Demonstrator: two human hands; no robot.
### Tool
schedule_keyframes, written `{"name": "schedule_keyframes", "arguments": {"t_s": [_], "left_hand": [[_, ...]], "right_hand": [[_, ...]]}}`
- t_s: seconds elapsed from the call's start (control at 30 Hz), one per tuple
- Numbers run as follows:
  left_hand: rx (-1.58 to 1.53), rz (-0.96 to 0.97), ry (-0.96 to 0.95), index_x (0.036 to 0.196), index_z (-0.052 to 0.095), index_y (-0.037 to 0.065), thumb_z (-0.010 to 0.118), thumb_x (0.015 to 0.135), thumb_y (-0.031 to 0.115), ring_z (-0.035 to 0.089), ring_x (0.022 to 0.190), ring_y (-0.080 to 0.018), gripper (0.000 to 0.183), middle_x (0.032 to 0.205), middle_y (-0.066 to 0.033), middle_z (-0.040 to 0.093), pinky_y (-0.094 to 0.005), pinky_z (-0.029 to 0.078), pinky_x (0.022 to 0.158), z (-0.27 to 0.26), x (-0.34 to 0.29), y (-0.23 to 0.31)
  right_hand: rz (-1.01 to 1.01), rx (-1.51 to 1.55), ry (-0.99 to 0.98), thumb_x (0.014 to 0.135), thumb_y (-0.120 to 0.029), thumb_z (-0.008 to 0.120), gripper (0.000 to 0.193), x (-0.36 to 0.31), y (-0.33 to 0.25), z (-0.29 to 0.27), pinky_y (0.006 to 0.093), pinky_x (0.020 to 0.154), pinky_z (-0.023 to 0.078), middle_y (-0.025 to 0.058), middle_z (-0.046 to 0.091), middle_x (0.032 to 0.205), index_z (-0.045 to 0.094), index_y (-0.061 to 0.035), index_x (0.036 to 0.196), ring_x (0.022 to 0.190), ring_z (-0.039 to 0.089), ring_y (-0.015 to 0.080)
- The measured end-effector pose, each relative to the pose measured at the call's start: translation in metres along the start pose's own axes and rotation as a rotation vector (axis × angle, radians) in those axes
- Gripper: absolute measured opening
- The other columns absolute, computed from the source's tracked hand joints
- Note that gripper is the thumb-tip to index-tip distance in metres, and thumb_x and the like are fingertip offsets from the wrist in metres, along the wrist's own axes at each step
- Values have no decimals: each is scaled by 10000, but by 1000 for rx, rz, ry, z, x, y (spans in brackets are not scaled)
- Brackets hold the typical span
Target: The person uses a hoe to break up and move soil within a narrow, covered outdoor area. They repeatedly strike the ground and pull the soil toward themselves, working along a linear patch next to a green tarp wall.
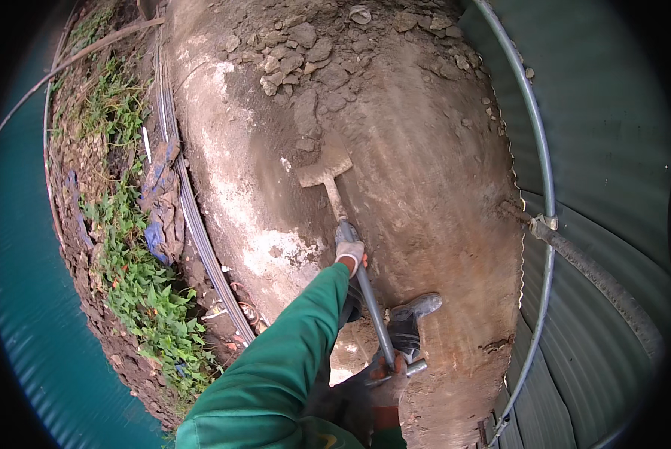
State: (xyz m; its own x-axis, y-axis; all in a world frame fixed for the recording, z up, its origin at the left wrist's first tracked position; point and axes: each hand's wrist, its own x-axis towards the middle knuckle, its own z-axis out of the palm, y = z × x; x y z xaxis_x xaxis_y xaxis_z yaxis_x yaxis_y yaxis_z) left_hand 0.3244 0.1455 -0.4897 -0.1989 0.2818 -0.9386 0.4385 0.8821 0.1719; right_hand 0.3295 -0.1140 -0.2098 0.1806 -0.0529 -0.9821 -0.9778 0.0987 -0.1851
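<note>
A shovel (367, 288) with a grey metal shaft slants away from my body, its flat dirt-coated blade (325, 169) against the earth ground. My left hand (349, 251), in a pale glove with orange on it, wraps round the shaft low down, not far from the blade. Close to my body, my right hand (390, 368) grips the crossbar end of the shaft; its fingers are partly hidden. Just beyond the blade lie broken clods of soil (305, 63).
A green corrugated wall (605, 97) with a curved metal pipe (539, 142) borders the right. Along the left run thin rods or pipes (193, 213), crumpled cloth (161, 198) and leafy plants (144, 292). My dark boot (418, 305) stands beside the shaft. Teal sheeting (21, 299) lies farther left.
</note>
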Motion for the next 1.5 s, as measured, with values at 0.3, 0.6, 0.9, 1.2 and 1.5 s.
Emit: {"name": "schedule_keyframes", "arguments": {"t_s": [0.3, 0.6, 0.9, 1.2, 1.5], "left_hand": [[581, 185, 326, 1099, 693, -22, 625, 886, 245, 746, 961, -389, 348, 1009, -229, 751, -443, 595, 847, -85, 68, 105], [700, 608, 539, 1130, 549, -35, 660, 860, 276, 688, 1029, -483, 426, 1054, -336, 697, -489, 560, 917, -87, -46, 157], [-511, 145, -28, 839, 560, 86, 621, 987, 225, 600, 465, -237, 212, 619, -58, 608, -382, 523, 444, -41, -123, 50], [-360, -321, -55, 745, 569, 102, 648, 984, 267, 565, 438, -237, 301, 565, -53, 548, -394, 517, 452, 145, -196, -241], [-379, -510, -262, 823, 545, 107, 680, 980, 238, 561, 550, -196, 246, 650, -37, 550, -375, 551, 539, 164, -181, -252]], "right_hand": [[120, 188, -83, 1062, -407, 523, 377, 9, 66, 105, 305, 481, 438, 43, 627, 797, 584, -82, 1243, 499, 466, 117], [1038, 593, -346, 1001, -436, 609, 382, 68, 26, 52, 295, 530, 493, 56, 658, 777, 658, -58, 1024, 536, 530, 117], [307, 12, -255, 1013, -342, 615, 261, 2, -134, -72, 287, 498, 462, 84, 679, 810, 652, -86, 1051, 510, 496, 109], [-102, -489, 247, 976, -424, 605, 410, -107, -206, -265, 286, 337, 427, 93, 612, 765, 608, -37, 1114, 383, 501, 143], [36, -523, 302, 936, -616, 635, 473, -97, -179, -271, 333, 355, 415, 12, 566, 729, 625, -172, 1096, 488, 486, 141]]}}
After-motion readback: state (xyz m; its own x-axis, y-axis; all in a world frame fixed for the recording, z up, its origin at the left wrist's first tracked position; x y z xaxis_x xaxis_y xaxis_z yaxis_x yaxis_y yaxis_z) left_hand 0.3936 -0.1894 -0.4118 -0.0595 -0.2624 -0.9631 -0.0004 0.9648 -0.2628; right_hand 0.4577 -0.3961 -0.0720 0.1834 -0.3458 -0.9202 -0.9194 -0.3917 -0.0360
